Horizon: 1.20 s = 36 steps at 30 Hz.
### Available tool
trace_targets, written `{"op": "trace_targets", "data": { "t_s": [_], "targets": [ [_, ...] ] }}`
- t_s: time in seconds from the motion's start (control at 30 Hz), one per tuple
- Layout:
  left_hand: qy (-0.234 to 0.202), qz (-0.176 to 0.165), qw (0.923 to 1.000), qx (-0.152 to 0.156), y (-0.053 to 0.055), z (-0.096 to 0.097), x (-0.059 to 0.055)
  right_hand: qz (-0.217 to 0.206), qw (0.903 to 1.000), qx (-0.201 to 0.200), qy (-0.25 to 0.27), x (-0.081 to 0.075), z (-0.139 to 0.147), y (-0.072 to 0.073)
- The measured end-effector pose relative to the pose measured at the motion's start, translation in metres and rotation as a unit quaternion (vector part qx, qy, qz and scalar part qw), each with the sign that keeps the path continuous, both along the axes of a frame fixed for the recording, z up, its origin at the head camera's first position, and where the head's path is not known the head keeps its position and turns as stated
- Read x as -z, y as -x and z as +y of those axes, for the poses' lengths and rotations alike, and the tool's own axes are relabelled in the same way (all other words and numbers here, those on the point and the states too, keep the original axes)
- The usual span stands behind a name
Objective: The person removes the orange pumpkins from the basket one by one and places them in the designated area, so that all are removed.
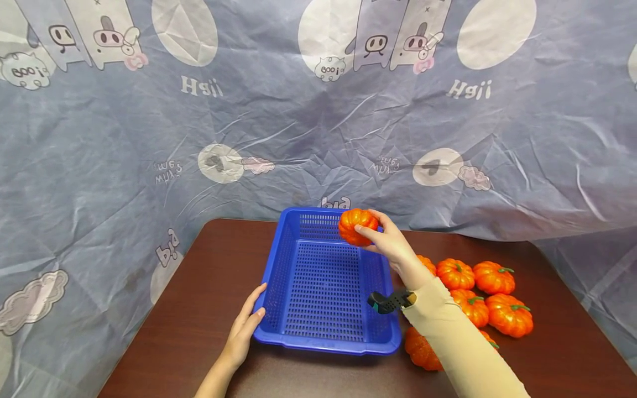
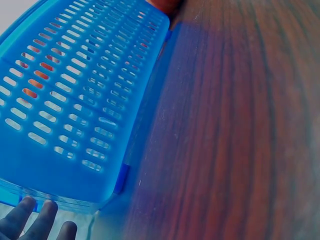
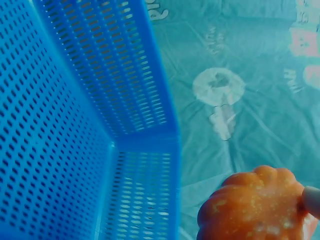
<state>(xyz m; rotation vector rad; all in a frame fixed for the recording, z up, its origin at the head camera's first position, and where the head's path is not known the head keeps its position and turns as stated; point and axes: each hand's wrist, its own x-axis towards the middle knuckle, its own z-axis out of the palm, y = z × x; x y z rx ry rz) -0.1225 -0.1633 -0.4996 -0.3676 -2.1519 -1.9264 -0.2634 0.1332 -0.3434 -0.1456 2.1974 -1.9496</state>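
My right hand point(image 1: 390, 240) grips a small orange toy pumpkin point(image 1: 354, 228), raised over the back right corner of a blue plastic basket point(image 1: 325, 344). In the right wrist view the held pumpkin point(image 3: 255, 207) shows at the lower right with a fingertip against it, and the basket wall point(image 3: 107, 65) is on the left. My left hand point(image 1: 240, 333) rests at the basket's left rim near the front, with its fingers fairly straight. Its fingertips point(image 2: 42, 220) show beside the rim in the left wrist view. Inside the basket only the slotted floor shows.
Several orange pumpkins point(image 1: 508, 315) with green stems lie on the brown table point(image 1: 234, 249) right of the basket, partly hidden by my right sleeve point(image 1: 463, 337). One darker pumpkin point(image 1: 422, 349) lies near the basket's front right corner. A printed grey-blue cloth point(image 1: 298, 132) hangs behind.
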Motion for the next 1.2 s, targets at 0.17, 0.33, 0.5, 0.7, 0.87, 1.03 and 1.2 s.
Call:
{"op": "trace_targets", "data": {
  "t_s": [0.17,0.33,0.5,0.7,0.87,1.03,1.2],
  "targets": [
    [0.003,-0.005,1.0000,-0.001,0.000,0.000,0.000,0.050,0.9986,0.001,-0.015,-0.008,0.028,-0.017],
    [0.002,-0.007,1.0000,-0.001,0.000,-0.001,-0.002,0.086,0.9962,0.013,-0.004,-0.017,0.058,-0.036],
    [0.003,-0.005,1.0000,-0.003,0.000,-0.002,-0.002,0.113,0.9915,0.017,0.062,-0.018,0.089,-0.057],
    [0.008,-0.005,1.0000,-0.002,0.000,-0.002,-0.002,0.156,0.9834,0.040,0.084,-0.001,0.129,-0.081],
    [0.007,-0.007,0.9999,-0.003,-0.001,-0.003,-0.002,0.189,0.9734,0.066,0.112,0.015,0.157,-0.100],
    [0.008,-0.015,0.9999,-0.002,0.000,-0.001,-0.001,0.204,0.9644,0.103,0.133,0.032,0.185,-0.118],
    [0.008,-0.015,0.9998,-0.004,-0.001,0.001,0.000,0.216,0.9574,0.151,0.118,0.052,0.212,-0.137]
  ]
}}
